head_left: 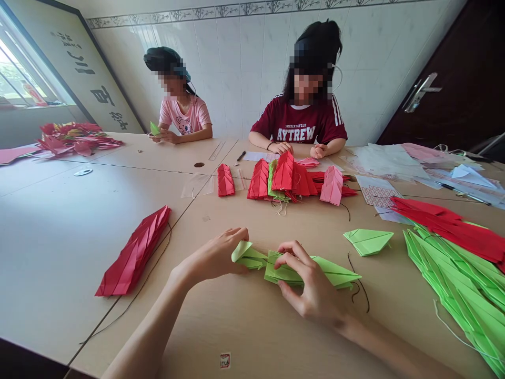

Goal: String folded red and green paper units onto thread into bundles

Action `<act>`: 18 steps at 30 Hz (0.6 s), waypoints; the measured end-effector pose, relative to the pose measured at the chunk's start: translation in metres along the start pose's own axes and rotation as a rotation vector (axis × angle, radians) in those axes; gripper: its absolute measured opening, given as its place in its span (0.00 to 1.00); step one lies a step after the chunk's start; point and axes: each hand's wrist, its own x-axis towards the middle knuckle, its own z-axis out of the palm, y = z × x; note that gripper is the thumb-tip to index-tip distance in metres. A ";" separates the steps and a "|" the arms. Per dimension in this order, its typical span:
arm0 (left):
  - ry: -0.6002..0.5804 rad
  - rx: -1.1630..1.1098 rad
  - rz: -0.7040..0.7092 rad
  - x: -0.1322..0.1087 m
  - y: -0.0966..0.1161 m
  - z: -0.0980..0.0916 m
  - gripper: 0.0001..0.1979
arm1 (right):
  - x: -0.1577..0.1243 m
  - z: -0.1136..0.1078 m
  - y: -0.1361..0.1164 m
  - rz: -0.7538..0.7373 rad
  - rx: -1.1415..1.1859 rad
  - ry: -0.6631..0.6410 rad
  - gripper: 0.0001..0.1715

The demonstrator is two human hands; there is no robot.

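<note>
My left hand (219,255) is closed around the left end of a small light-green folded paper piece (254,259); its fingertips are partly hidden behind the paper. Just to the right, a stack of light-green folded paper pieces (331,269) lies flat on the table with its pointed end to the right. My right hand (310,284) grips this stack from above, fingers bent over its top and thumb at the near edge. Dark string (361,289) lies loose by the stack's tip. A single green folded piece (368,242) rests apart, farther back.
A red pleated paper bundle (134,252) with string lies left. Red and pink bundles (284,176) stand mid-table. Green folded stacks (453,284) and red ones (445,221) are at right. Opposite sit two people, one in a maroon shirt (298,126), one in pink (185,116).
</note>
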 end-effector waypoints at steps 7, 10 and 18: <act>0.005 0.010 0.003 0.000 0.000 0.000 0.16 | -0.001 0.003 0.002 -0.032 -0.027 0.028 0.12; 0.004 0.007 0.002 0.000 0.001 0.000 0.16 | -0.001 0.002 0.001 -0.034 -0.034 0.035 0.12; 0.009 0.007 0.015 0.000 0.003 0.003 0.15 | 0.000 0.003 0.001 -0.029 -0.056 0.058 0.08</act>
